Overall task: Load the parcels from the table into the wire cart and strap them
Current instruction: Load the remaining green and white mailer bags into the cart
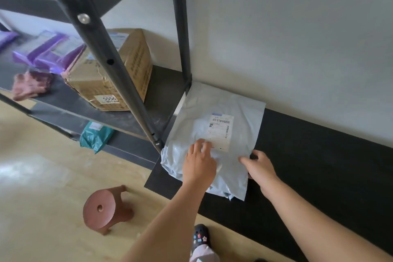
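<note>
- Both hands are down on the pale grey parcel (214,112), which lies flat on the black table (319,166) against the wall.
- Left hand (198,165): fingers spread and fairly straight, resting on top of the bag, with the fingertips just reaching the near corner of its white label (221,132).
- Right hand (259,166): at the bag's right edge, with the thumb lying over the plastic and the fingers curled at the rim, so it pinches that edge.
- The bulk of the parcel stretches away beyond both sets of fingers, and its crumpled near end sits between the two wrists.
- Left of the left hand, and touching the bag's far corner, stands a dark metal rack (119,64).
- Beyond that hand, on the rack's shelf, sits a cardboard box (119,74), with purple mailers (49,53) and a pink cloth (29,87) further left.
- A teal mailer (95,136) lies on the shelf below.
- Below the left forearm, on the floor: a small brown stool (104,210) and a dark shoe (200,237).
</note>
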The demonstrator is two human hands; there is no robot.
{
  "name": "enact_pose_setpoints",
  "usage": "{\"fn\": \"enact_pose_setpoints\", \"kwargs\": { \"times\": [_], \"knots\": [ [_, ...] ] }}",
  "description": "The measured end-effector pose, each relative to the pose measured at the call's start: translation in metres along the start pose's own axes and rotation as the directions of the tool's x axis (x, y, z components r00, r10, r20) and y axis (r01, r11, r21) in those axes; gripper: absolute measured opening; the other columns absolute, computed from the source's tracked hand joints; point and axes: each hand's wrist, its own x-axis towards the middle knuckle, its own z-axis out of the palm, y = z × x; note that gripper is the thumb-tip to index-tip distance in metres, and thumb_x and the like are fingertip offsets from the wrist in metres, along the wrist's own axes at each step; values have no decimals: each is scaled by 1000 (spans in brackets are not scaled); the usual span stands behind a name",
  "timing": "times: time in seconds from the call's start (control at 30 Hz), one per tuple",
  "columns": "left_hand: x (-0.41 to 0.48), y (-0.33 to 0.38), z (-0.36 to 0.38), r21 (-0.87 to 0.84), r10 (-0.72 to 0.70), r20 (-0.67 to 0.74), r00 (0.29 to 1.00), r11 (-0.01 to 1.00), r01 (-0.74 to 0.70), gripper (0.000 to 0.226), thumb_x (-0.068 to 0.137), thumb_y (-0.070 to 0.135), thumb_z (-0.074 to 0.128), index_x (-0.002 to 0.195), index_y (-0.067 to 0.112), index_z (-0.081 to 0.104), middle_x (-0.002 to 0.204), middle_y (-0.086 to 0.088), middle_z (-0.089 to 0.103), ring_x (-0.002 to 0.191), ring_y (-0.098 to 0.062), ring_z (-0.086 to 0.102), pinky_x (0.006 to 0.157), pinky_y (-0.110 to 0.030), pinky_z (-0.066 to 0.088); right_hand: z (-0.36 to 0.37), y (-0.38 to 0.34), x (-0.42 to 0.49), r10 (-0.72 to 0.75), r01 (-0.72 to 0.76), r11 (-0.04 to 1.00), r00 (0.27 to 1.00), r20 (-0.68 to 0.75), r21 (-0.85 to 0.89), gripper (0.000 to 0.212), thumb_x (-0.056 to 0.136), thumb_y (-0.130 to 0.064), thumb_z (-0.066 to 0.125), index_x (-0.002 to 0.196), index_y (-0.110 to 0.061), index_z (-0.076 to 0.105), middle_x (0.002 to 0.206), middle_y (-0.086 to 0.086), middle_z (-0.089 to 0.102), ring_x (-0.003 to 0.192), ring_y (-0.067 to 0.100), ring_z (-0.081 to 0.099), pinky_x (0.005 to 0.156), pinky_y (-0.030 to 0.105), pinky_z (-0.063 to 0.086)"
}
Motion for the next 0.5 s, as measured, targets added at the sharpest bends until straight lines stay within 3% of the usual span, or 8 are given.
{"fn": "enact_pose_setpoints", "kwargs": {
  "times": [0.13, 0.23, 0.33, 0.4, 0.5],
  "knots": [
    [5, -5, -2, -20, 28, -13, 1000, 999, -28, 38, 95, 19, 48, 133, 20, 47, 141, 3, 44, 127, -18, 42, 99, -30, 43, 2, -4, -3, -46, 44, 998, 997, -65, -35, 30, 82, -27, 70, 104, -28, 49, 93, -10, 58, 81, 8, 58, 66, 30, 49],
    [9, -10, -5, -48, 30, 0, 1000, 998, -30, 38, 95, 16, 49, 133, 19, 48, 136, 3, 49, 122, -17, 45, 93, -28, 43, 4, -9, -3, -80, 79, 997, 993, -84, -13, 16, 82, -25, 70, 94, -22, 59, 92, -6, 64, 81, 9, 61, 62, 26, 45],
    [10, -13, -8, -64, 37, 6, 999, 997, -36, 36, 94, 16, 50, 130, 19, 51, 131, 4, 54, 116, -18, 49, 88, -27, 42, 10, -17, -6, -71, 75, 996, 996, -62, 57, 8, 82, -18, 65, 86, -12, 63, 81, 2, 64, 72, 16, 60, 62, 29, 46],
    [11, -15, -10, -62, 43, 7, 999, 997, -43, 33, 94, 16, 49, 127, 20, 53, 128, 5, 57, 113, -17, 52, 84, -26, 42, 13, -20, -7, -47, 54, 993, 997, -64, 108, 8, 80, -12, 60, 75, -8, 55, 70, 6, 53, 64, 18, 49, 59, 31, 41],
    [11, -19, -12, -63, 51, 14, 999, 997, -50, 32, 92, 16, 50, 123, 21, 57, 123, 7, 61, 109, -15, 55, 81, -25, 44, 13, -24, -11, -8, 18, 983, 998, -59, 181, 8, 75, -11, 54, 78, -5, 51, 74, 13, 47, 68, 24, 42, 62, 36, 37]
  ]
}}
